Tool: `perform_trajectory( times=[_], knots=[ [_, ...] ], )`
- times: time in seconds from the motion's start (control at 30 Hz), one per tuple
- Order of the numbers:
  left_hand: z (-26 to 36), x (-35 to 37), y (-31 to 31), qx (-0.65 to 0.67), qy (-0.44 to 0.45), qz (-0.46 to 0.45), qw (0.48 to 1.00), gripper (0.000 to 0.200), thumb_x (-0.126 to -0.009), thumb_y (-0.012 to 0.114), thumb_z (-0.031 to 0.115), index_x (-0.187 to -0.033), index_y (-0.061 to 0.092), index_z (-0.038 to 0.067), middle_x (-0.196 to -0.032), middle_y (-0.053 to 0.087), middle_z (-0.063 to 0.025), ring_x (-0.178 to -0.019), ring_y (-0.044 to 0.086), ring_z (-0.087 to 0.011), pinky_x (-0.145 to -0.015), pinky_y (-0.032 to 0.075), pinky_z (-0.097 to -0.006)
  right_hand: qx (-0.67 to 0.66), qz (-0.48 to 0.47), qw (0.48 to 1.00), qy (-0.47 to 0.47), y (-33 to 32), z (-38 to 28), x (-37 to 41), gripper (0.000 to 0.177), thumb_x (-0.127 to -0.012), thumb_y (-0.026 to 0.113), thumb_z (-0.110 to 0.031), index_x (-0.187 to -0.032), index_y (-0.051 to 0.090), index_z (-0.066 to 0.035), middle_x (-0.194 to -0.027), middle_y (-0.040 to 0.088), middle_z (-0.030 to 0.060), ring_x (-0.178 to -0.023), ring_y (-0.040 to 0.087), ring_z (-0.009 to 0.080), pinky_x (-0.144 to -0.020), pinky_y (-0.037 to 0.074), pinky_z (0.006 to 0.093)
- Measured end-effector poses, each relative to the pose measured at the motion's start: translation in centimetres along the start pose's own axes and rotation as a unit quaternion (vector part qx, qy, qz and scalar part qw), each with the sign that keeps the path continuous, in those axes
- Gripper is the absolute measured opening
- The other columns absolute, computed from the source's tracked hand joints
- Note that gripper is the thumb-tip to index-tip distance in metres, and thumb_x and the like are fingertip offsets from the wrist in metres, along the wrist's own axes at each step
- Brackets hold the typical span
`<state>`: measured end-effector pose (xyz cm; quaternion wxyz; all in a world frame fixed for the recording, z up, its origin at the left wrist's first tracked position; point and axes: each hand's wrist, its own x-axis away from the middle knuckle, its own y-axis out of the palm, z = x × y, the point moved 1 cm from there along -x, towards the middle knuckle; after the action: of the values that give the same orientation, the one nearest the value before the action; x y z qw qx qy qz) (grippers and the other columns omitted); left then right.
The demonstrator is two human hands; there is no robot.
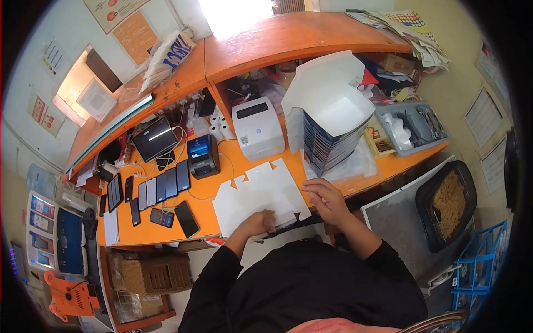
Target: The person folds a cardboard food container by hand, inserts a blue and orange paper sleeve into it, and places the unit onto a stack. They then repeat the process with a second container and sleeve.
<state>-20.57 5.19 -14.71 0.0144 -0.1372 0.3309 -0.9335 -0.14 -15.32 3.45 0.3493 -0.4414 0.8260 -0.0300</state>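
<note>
A flat white cardboard box blank (pixel 250 194) with notched edges lies on the orange counter before me. My left hand (pixel 260 223) is closed at its near edge, fingers curled over a folded-up flap. Just off the blank's right side, my right hand (pixel 327 202) is raised with loosely bent fingers apart, holding nothing I can see. Behind that hand rises a tall stack of open white paper boxes (pixel 338 111), nested in one another, with dark printed outsides.
A white label printer (pixel 259 129) and a small black receipt printer (pixel 202 156) stand behind the blank. Several phones (pixel 161 187) lie at the left. A grey tray of cutlery (pixel 411 126) sits at the right, above a black pan of brown crumbs (pixel 451 202).
</note>
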Motion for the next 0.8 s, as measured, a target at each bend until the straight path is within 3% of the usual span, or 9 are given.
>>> perform_trajectory(
  times=[0.1,0.2,0.3,0.37,0.43,0.57,0.67,0.77,0.8],
  knots=[
    [0.0,0.0,-0.9,0.104,-0.050,-0.006,0.993,0.025,-0.083,0.072,0.022,-0.101,0.070,0.004,-0.125,0.061,-0.0191,-0.117,0.057,-0.0309,-0.099,0.043,-0.0355,-0.020,-0.013,0.999,0.030,1.0,-0.5,0.0,0.017,-0.090,0.059,-0.005,-0.105,0.067,-0.004,-0.108,0.065,0.0121,-0.084,0.065,0.0231,-0.068,0.052,0.0279],
    [-0.1,-0.1,-1.8,0.134,-0.113,0.012,0.984,0.020,-0.090,0.065,0.019,-0.100,0.069,0.002,-0.105,0.068,-0.0126,-0.100,0.062,-0.0230,-0.091,0.046,-0.0331,-0.028,-0.026,0.998,0.051,2.3,-0.4,0.6,0.018,-0.090,0.059,-0.006,-0.106,0.067,-0.004,-0.109,0.064,0.0123,-0.087,0.064,0.0236,-0.071,0.051,0.0284],
    [-0.5,0.8,-1.8,0.216,-0.091,0.170,0.957,0.019,-0.095,0.059,0.019,-0.099,0.068,0.002,-0.086,0.068,-0.0043,-0.085,0.061,-0.0167,-0.082,0.046,-0.0292,-0.004,-0.010,0.999,0.052,3.6,0.3,1.3,0.021,-0.090,0.059,-0.008,-0.110,0.065,-0.004,-0.112,0.063,0.0135,-0.099,0.062,0.0267,-0.082,0.049,0.0316],
    [-0.7,1.4,-2.1,0.387,-0.051,0.252,0.886,0.018,-0.096,0.060,0.021,-0.096,0.066,0.005,-0.084,0.065,0.0000,-0.078,0.057,-0.0098,-0.073,0.045,-0.0249,0.016,0.023,0.998,0.065,4.4,1.4,1.5,0.024,-0.090,0.060,-0.010,-0.113,0.064,-0.004,-0.115,0.063,0.0141,-0.108,0.060,0.0297,-0.093,0.045,0.0356],
    [-0.6,1.9,-2.6,0.577,-0.036,0.283,0.765,0.017,-0.096,0.061,0.022,-0.095,0.065,0.006,-0.085,0.065,0.0005,-0.076,0.055,-0.0074,-0.070,0.044,-0.0232,0.076,0.062,0.994,0.044,4.8,0.6,0.9,0.027,-0.090,0.062,-0.013,-0.115,0.063,-0.004,-0.120,0.060,0.0146,-0.113,0.056,0.0322,-0.100,0.039,0.0393],
    [1.7,3.0,-2.6,0.610,0.017,0.309,0.729,0.016,-0.096,0.061,0.022,-0.094,0.063,0.007,-0.084,0.063,0.0012,-0.075,0.055,-0.0073,-0.069,0.044,-0.0229,0.108,0.029,0.994,0.013,7.0,-0.2,0.0,0.029,-0.084,0.070,-0.020,-0.110,0.065,-0.007,-0.115,0.062,0.0123,-0.116,0.053,0.0358,-0.106,0.032,0.0444],
    [5.0,4.1,-2.2,0.628,0.031,0.325,0.707,0.013,-0.097,0.061,0.019,-0.094,0.062,0.006,-0.083,0.062,0.0006,-0.076,0.056,-0.0082,-0.069,0.045,-0.0226,0.002,0.046,0.999,-0.010,8.6,0.9,-0.5,0.022,-0.080,0.074,-0.020,-0.097,0.067,-0.008,-0.103,0.064,0.0090,-0.108,0.056,0.0321,-0.104,0.034,0.0443],
    [6.0,5.2,-1.5,0.625,0.039,0.328,0.707,0.010,-0.097,0.061,0.016,-0.094,0.061,0.006,-0.083,0.062,-0.0001,-0.076,0.056,-0.0082,-0.070,0.045,-0.0222,0.033,0.004,0.999,-0.003,10.2,-0.8,-1.2,0.014,-0.078,0.075,-0.019,-0.083,0.067,-0.009,-0.088,0.062,0.0060,-0.097,0.057,0.0286,-0.100,0.036,0.0443],
    [6.8,5.6,-1.4,0.605,0.045,0.341,0.718,0.010,-0.097,0.061,0.015,-0.096,0.061,0.005,-0.084,0.062,-0.0001,-0.076,0.056,-0.0075,-0.070,0.045,-0.0213,0.074,0.007,0.996,-0.038,10.7,-1.8,-1.4,0.012,-0.076,0.075,-0.018,-0.081,0.067,-0.010,-0.086,0.060,0.0058,-0.094,0.056,0.0284,-0.095,0.037,0.0435]
  ],
)
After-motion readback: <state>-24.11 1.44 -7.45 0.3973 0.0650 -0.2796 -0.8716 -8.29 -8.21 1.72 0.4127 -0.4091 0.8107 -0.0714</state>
